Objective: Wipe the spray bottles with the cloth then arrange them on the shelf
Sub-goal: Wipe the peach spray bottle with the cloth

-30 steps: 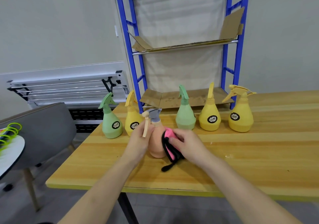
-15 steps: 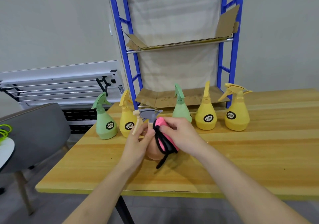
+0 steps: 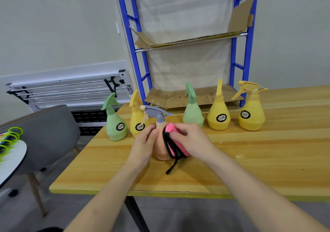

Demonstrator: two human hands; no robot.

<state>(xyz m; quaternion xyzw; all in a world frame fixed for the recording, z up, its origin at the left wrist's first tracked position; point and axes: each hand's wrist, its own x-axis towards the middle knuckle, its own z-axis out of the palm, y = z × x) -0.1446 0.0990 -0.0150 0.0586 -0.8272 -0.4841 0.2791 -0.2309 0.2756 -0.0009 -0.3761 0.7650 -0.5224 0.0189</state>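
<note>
The peach spray bottle (image 3: 160, 149) is held upright on the wooden table (image 3: 267, 160) by the left hand (image 3: 144, 142), fingers curled round its left side, thumb near the neck. The pink cloth (image 3: 175, 142) — black-edged, a black cord hanging below — is pressed against the bottle's right side by the right hand (image 3: 191, 140), whose fingers are curled over it. Beyond the left hand a green bottle (image 3: 115, 124) and a yellow bottle (image 3: 136, 121) are seen. Beyond the right hand stand a second green bottle (image 3: 192, 112) and two yellow bottles (image 3: 218, 114) (image 3: 251, 114) — all in front of the blue shelf (image 3: 196, 97)
</note>
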